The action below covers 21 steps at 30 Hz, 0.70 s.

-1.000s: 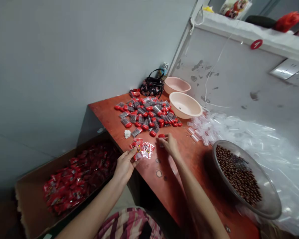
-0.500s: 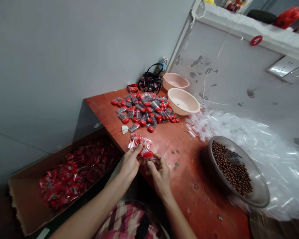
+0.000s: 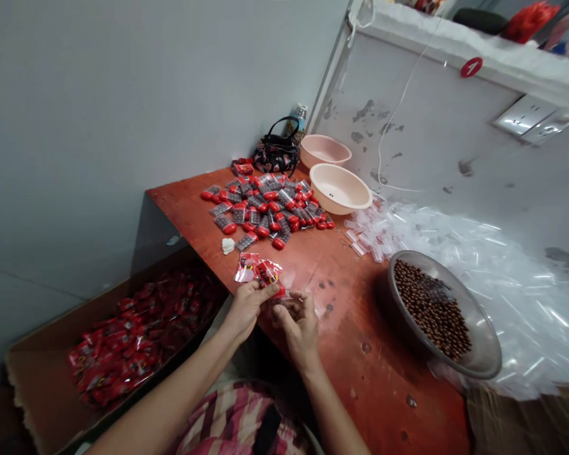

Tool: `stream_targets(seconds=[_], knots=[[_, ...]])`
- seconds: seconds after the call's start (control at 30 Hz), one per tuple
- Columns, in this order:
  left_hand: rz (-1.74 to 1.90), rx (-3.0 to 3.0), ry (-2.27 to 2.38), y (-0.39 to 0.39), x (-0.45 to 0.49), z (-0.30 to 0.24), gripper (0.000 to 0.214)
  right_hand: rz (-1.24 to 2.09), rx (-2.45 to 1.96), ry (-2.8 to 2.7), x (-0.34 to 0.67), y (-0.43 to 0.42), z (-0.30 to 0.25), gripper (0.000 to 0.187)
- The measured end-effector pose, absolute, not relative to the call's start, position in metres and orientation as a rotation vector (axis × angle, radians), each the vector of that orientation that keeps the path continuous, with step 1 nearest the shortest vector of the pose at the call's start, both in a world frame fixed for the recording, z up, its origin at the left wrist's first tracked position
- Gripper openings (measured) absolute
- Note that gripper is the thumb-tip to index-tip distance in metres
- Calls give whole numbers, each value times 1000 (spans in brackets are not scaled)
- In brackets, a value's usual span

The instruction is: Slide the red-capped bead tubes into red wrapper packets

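My left hand [image 3: 246,308] is closed, its thumb and fingers pinching at the red end of a small red-capped clear plastic box [image 3: 279,292]. The fingers of my right hand [image 3: 301,325] curl round the clear end of this box, and they hide much of it. Just beyond my fingertips, red printed plastic packets [image 3: 247,266] lie on the table near its left edge. Farther back is a heap of similar red-capped boxes [image 3: 265,205] filled with dark balls.
A grey basin [image 3: 483,322] of brown balls stands right on the red table [image 3: 351,373]. Clear plastic sleeves [image 3: 502,278] pile behind it. Two pale basins [image 3: 346,203] and a handbag [image 3: 277,155] are at the back. A cardboard box [image 3: 38,379] of red packets sits lower left.
My left hand has come onto the red end of the box, now more covered by fingers. The whole view has shifted slightly, with the table contents appearing farther left.
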State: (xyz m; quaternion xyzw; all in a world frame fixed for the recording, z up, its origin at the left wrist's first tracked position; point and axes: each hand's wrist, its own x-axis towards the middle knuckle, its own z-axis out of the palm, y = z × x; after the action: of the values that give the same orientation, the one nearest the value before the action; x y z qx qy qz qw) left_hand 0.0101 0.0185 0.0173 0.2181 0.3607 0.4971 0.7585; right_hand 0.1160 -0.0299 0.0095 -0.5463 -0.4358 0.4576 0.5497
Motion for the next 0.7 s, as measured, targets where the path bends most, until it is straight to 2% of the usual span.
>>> stream_targets(seconds=[0.27,0.5,0.7], knots=[[949,620,718,23,1,14,17,1283,-1156,-911,118,-27,12,31],[812,691,673,29,-12,22,20,1377,-1087,-938,122,-24,16,32],[882,614,647,25,-3,23,22,1250,-1127,-925,119,-24,17,29]])
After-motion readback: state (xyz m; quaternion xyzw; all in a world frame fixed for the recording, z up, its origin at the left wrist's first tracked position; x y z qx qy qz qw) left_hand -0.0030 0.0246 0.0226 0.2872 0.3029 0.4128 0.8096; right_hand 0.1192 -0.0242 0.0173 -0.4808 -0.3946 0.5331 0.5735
